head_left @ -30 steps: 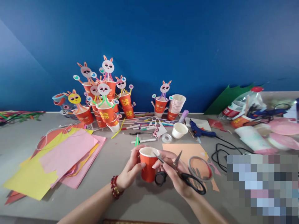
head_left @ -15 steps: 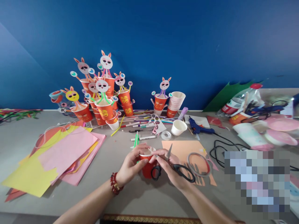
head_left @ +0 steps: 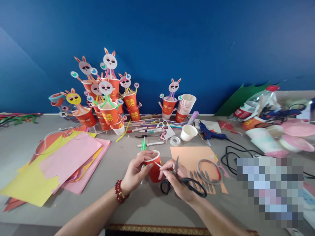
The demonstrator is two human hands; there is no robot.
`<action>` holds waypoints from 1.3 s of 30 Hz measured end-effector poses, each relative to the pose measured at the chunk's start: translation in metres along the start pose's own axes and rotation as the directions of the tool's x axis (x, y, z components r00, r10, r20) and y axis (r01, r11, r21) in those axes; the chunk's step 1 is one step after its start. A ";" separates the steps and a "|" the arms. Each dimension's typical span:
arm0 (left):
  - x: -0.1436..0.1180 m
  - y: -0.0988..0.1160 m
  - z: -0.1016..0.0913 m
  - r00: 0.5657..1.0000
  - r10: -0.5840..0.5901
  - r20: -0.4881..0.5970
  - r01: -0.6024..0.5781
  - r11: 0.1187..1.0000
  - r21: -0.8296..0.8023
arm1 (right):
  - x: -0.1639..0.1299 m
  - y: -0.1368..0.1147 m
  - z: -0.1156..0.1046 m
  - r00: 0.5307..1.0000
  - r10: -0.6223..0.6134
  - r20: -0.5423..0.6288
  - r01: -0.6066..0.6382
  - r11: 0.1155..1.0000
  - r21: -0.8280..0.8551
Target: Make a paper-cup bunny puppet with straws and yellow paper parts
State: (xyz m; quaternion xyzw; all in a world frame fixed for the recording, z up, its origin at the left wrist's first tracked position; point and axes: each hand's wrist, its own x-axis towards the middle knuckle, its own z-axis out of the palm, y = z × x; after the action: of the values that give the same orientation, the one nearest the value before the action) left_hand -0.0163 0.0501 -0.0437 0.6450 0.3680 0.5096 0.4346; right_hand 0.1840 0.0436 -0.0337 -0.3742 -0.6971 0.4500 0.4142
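Two hands work at the near-centre of the grey table (head_left: pixel 147 209). Left hand (head_left: pixel 134 172), w/ a red bead bracelet (head_left: pixel 119 195) at the wrist, wraps thumb and fingers around one red paper cup (head_left: pixel 154 168), holding it firmly. Cup sits at table centre, just left of the orange sheet (head_left: pixel 192 155); its long axis tilts, white-lined mouth up and leaning toward the right hand, base down near the tabletop.

Right hand (head_left: pixel 177 182) holds one pair of scissors (head_left: pixel 183 178), fingers closed around them near the pivot. Black plastic loops point toward the person; metal blades are spread apart, one tip pointing up and away, the other aimed left at the cup's rim. Can't tell if that tip touches the rim.

Just right of the scissors: one flat tape ring (head_left: pixel 209 171) lying on the orange sheet. Further back: one small clear tape roll (head_left: pixel 175 141), one white cup (head_left: pixel 188 132) tipped on its side, one blue glue gun (head_left: pixel 209 134) w/ black cord.

Left side: loose stack of thin paper sheets (head_left: pixel 61 164), pink, yellow, red, edges ragged. Against the blue wall (head_left: pixel 172 39): a cluster of approx. eight bunny cups (head_left: pixel 105 101), red w/ round paper faces on pipe-cleaner stems, plus one separate bunny cup (head_left: pixel 169 101) beside one stack of nested cups (head_left: pixel 185 106). Several marker pens (head_left: pixel 147 129) lie scattered between.
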 end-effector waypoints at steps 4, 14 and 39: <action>0.000 -0.001 0.000 1.000 0.007 -0.008 -0.006 1.000 0.017 | -0.002 0.001 -0.001 1.000 0.007 0.025 -0.008 1.000 0.015; -0.002 -0.006 0.000 0.999 0.028 -0.028 -0.027 0.999 0.038 | 0.001 -0.003 -0.001 0.998 0.044 0.034 -0.045 0.998 0.041; -0.002 -0.004 0.004 0.985 0.154 -0.071 -0.122 0.933 0.339 | -0.002 -0.002 0.015 0.974 0.212 -0.081 -0.166 0.908 0.386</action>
State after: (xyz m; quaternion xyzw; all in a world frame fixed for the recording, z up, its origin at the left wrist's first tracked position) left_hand -0.0128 0.0487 -0.0484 0.7082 0.4232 0.4996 0.2640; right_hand 0.1705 0.0365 -0.0364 -0.3803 -0.5317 0.5898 0.4742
